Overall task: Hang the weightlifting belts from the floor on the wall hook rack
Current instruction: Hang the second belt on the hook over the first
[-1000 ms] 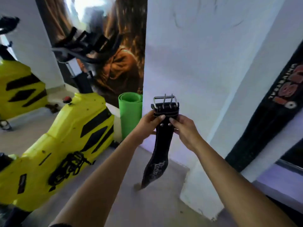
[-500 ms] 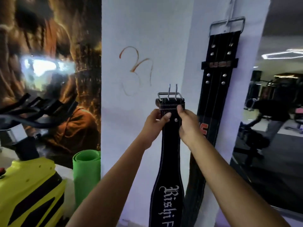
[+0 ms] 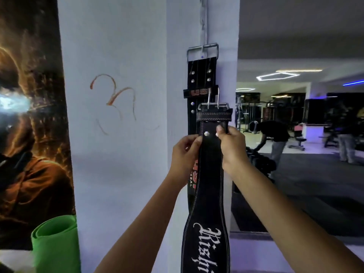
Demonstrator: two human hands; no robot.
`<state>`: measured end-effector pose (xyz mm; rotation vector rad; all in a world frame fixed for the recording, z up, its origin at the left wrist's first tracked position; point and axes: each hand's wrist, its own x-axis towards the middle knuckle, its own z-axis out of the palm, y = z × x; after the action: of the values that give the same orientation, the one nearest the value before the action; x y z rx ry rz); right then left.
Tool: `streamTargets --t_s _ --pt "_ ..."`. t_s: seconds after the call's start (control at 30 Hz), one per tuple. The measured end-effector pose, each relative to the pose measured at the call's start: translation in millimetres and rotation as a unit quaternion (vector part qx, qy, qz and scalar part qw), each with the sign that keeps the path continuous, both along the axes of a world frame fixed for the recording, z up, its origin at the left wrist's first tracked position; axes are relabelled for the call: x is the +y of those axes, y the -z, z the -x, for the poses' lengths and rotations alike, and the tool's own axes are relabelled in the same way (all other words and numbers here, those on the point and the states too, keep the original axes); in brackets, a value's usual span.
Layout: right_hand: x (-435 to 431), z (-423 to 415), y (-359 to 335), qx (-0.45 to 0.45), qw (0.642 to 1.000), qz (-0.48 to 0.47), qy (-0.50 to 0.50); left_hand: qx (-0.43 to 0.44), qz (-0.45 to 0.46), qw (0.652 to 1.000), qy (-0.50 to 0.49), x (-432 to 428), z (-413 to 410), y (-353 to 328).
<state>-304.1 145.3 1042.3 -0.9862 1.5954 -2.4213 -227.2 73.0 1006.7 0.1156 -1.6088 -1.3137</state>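
Pinching the black belt [image 3: 210, 174] upright between our left hand [image 3: 184, 154] and right hand [image 3: 232, 148], we see its buckle [image 3: 213, 107] sits below the hook [image 3: 202, 49] holding the hung belt [image 3: 199, 79]

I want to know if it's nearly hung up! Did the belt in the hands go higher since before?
Yes. The held belt went up and right: earlier its buckle sat beside the hanging belt, and now it overlaps that belt's USI loop.
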Motion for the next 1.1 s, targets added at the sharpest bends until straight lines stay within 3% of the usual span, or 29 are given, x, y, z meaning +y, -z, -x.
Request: streamTargets --t_s 0.2,0.33,0.47,0.6,0.83,0.9,1.03,1.1 --pt "19.9 12.8 -15.9 0.024 0.999 0.026 -0.004 -0.036 0.017 0.998 0.044 21.5 8.6 12.0" --pt "32.0 14.9 -10.2 0.035 0.995 -0.081 -0.036 -0.025 0.009 0.999 0.037 22.7 11.4 -2.1" --pt "41.1 13.1 -6.9 0.020 0.990 -0.112 -0.085 -0.047 -0.027 0.997 0.045 19.3 4.7 19.9" --pt "42.0 11.4 -11.7 0.017 0.992 -0.088 -0.088 -0.195 -0.021 0.974 0.116 21.0 -11.2 70.3" --pt "38.8 10.8 -28.3 0.026 0.992 -0.063 -0.108 -0.116 -0.045 0.981 0.149 34.9 -8.5 43.4" --pt "42.9 9.2 -30.0 0.021 0.993 -0.054 -0.106 -0.135 -0.052 0.978 0.153 36.2 -12.7 61.9" --pt "53.0 11.5 -28.3 0.007 0.995 -0.044 -0.087 -0.259 -0.030 0.948 0.184 31.2 -30.1 115.9" --pt "55.6 12.4 -28.9 0.001 0.996 -0.031 -0.086 -0.255 -0.044 0.946 0.193 33.2 -32.0 118.2"
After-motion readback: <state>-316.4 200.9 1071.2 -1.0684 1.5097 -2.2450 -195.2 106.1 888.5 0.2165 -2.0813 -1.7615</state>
